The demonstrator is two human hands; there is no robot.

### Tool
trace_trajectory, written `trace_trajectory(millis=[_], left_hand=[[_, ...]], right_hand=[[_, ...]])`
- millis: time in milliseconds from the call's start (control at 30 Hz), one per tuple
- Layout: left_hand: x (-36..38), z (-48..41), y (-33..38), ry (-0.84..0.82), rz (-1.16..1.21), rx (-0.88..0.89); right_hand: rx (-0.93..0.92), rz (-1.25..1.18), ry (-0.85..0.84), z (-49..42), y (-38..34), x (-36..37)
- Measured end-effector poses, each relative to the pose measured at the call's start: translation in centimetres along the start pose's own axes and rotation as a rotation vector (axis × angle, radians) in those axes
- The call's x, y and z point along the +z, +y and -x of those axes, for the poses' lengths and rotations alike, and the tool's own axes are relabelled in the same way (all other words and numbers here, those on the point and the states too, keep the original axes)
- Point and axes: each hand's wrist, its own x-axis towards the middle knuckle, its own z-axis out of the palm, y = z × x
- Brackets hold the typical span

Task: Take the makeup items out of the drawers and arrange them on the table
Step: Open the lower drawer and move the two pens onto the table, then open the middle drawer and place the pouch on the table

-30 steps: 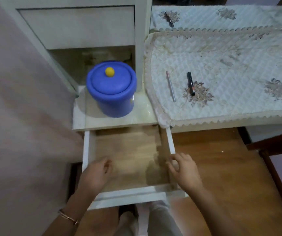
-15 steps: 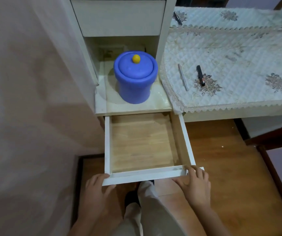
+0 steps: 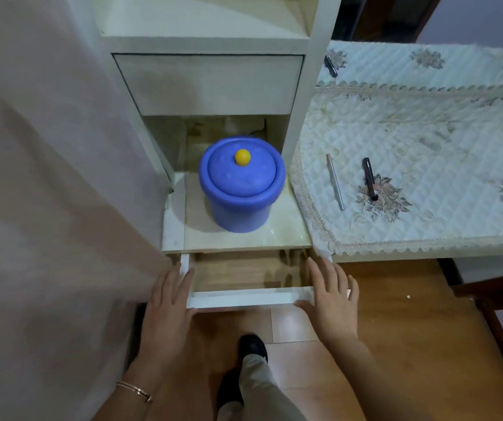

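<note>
The low white drawer (image 3: pixel 244 297) with a bare wooden bottom stands only a little way out of the cabinet. My left hand (image 3: pixel 169 296) lies flat against its left front corner, fingers apart. My right hand (image 3: pixel 330 294) rests flat on its right front corner, fingers apart. Neither hand holds anything. On the quilted table cover (image 3: pixel 444 165) lie a thin silver pencil (image 3: pixel 335 181) and a black makeup tube (image 3: pixel 370 178). Another dark tube (image 3: pixel 331 65) lies further back, near the cabinet post.
A blue lidded pot (image 3: pixel 242 185) with a yellow knob stands on the shelf above the drawer. A closed white drawer (image 3: pixel 210 83) is higher up. A pale wall (image 3: pixel 46 177) is close on the left. My shoe (image 3: pixel 251 347) stands on the wooden floor below.
The drawer has slid most of the way back into the cabinet. Both hands moved from inside it to its front corners and followed it in.
</note>
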Motion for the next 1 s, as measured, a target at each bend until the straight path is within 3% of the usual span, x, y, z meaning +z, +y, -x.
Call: trace_trajectory(millis=[233, 533, 800, 900, 1000], left_hand=[[0.2, -6.3, -0.8, 0.054, -0.012, 0.055], [0.7, -8.3, 1.0, 0.085, -0.078, -0.134], [-0.1, -6.4, 0.7, 0.010, -0.025, -0.041], [-0.3, -3.3, 0.3, -0.054, 0.046, 0.013], [0.1, 1.9, 0.2, -0.240, 0.204, -0.019]], right_hand=[[-0.149, 0.078, 0.046, -6.4, -0.2, 0.3], [-0.142, 0.050, 0.117, -8.7, -0.1, 0.7], [-0.057, -0.127, -0.113, -5.5, -0.9, -1.3], [0.056, -0.232, -0.165, -1.1, -0.1, -2.3], [0.263, -0.333, -0.352, 6.2, 1.1, -1.6]])
